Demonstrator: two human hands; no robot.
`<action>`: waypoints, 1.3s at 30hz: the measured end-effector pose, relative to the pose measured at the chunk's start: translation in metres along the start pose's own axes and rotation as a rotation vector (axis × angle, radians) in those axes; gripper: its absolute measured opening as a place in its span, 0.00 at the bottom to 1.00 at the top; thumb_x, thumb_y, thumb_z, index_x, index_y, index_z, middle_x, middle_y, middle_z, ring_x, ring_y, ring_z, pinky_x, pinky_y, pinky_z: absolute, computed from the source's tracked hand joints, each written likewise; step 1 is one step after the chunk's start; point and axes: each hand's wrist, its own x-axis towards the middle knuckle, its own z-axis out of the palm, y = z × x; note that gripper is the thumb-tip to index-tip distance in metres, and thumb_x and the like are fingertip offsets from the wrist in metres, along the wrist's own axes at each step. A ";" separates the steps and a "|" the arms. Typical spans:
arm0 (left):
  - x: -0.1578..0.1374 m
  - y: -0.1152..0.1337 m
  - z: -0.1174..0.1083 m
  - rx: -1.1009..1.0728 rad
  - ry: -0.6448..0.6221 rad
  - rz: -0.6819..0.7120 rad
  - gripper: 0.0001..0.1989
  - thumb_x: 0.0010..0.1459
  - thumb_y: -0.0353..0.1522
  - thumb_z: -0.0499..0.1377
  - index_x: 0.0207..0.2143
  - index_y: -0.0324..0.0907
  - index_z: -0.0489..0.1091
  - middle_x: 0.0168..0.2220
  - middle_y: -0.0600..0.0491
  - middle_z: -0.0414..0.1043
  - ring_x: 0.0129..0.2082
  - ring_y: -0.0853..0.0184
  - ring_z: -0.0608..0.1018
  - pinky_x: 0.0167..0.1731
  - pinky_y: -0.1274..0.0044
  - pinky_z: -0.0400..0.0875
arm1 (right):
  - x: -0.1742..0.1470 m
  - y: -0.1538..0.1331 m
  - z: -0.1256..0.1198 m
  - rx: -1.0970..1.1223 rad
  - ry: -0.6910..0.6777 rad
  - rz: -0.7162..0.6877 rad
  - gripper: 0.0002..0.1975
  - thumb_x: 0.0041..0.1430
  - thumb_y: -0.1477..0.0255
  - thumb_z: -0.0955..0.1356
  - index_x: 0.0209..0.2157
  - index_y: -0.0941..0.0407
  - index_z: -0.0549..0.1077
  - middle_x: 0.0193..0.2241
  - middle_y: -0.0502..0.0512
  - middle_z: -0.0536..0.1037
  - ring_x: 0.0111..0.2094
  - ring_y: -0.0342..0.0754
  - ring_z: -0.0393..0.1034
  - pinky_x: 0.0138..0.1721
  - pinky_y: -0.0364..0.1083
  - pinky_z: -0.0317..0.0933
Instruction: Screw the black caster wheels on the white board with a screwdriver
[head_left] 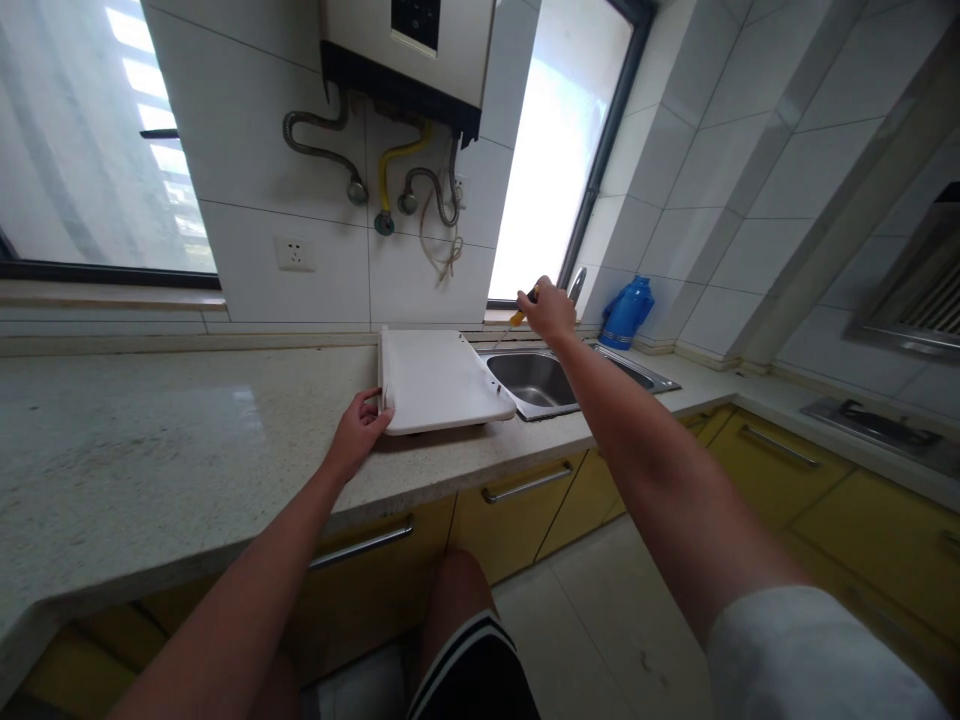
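A white, flat, square-cornered appliance or panel point(442, 385) lies on the counter beside the sink; its exact kind I cannot tell. My left hand point(360, 430) grips its left edge near the front corner, with the thumb on top and fingers curled at the side. Above the sink, my right hand point(551, 312) is closed round a screwdriver point(517, 318) with a yellow and black handle. The thin shaft slants down and left toward the panel's right edge. Whether the tip touches the panel I cannot make out. Small dark fittings show along that right edge.
A steel sink point(536, 410) with a tap point(577, 284) sits right of the panel. Beyond it stands a blue bottle-shaped container point(628, 313). A water heater point(409, 50) with hoses hangs on the wall above. Yellow cabinets point(517, 510) with bar handles run below the counter point(150, 430).
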 end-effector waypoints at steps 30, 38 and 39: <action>-0.011 0.010 -0.002 -0.028 0.052 -0.073 0.57 0.35 0.57 0.80 0.64 0.37 0.74 0.37 0.48 0.85 0.34 0.59 0.83 0.36 0.71 0.76 | -0.196 0.100 0.118 0.355 -0.169 0.016 0.22 0.76 0.57 0.74 0.61 0.56 0.79 0.62 0.61 0.80 0.63 0.52 0.77 0.68 0.59 0.76; -0.012 0.012 -0.001 -0.045 0.057 -0.086 0.54 0.36 0.54 0.80 0.63 0.39 0.74 0.37 0.48 0.86 0.33 0.58 0.84 0.35 0.70 0.77 | -0.272 0.041 0.056 0.605 -0.131 -0.354 0.25 0.78 0.55 0.71 0.66 0.54 0.75 0.62 0.62 0.79 0.57 0.50 0.78 0.59 0.53 0.80; -0.011 0.012 -0.001 -0.045 0.057 -0.091 0.53 0.36 0.53 0.80 0.63 0.39 0.74 0.37 0.48 0.86 0.33 0.59 0.83 0.35 0.71 0.77 | -0.286 0.034 0.047 0.621 -0.191 -0.499 0.23 0.76 0.54 0.72 0.63 0.53 0.78 0.62 0.61 0.79 0.58 0.50 0.78 0.59 0.53 0.81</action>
